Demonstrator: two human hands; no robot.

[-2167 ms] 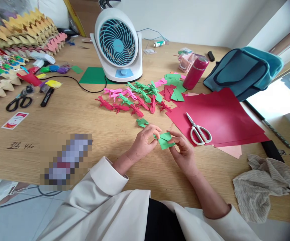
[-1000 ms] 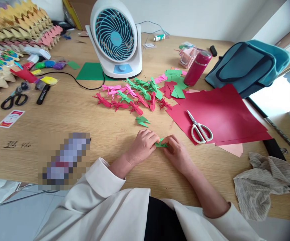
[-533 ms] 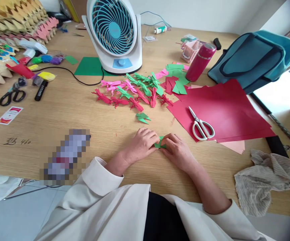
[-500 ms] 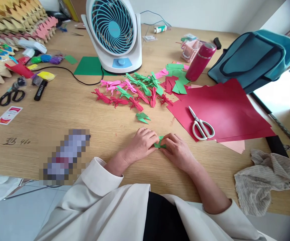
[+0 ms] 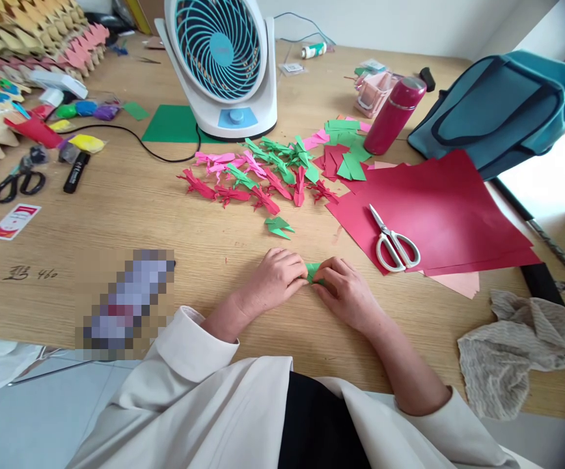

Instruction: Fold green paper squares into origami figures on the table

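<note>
A small piece of green paper is pinched between my two hands, low over the wooden table. My left hand grips its left side and my right hand its right side, so much of it is hidden by fingers. Just beyond lies a folded green paper piece with pointed ends. Farther back, several red, pink and green folded paper figures are heaped loosely together.
White-handled scissors lie on large red sheets to the right, near a red flask and a teal bag. A fan stands at the back. On the left are black-handled scissors and a marker; a cloth lies right.
My fingers have shifted slightly on the green paper, and its visible part looks a little different in shape. Elsewhere only the camera view has moved slightly.
</note>
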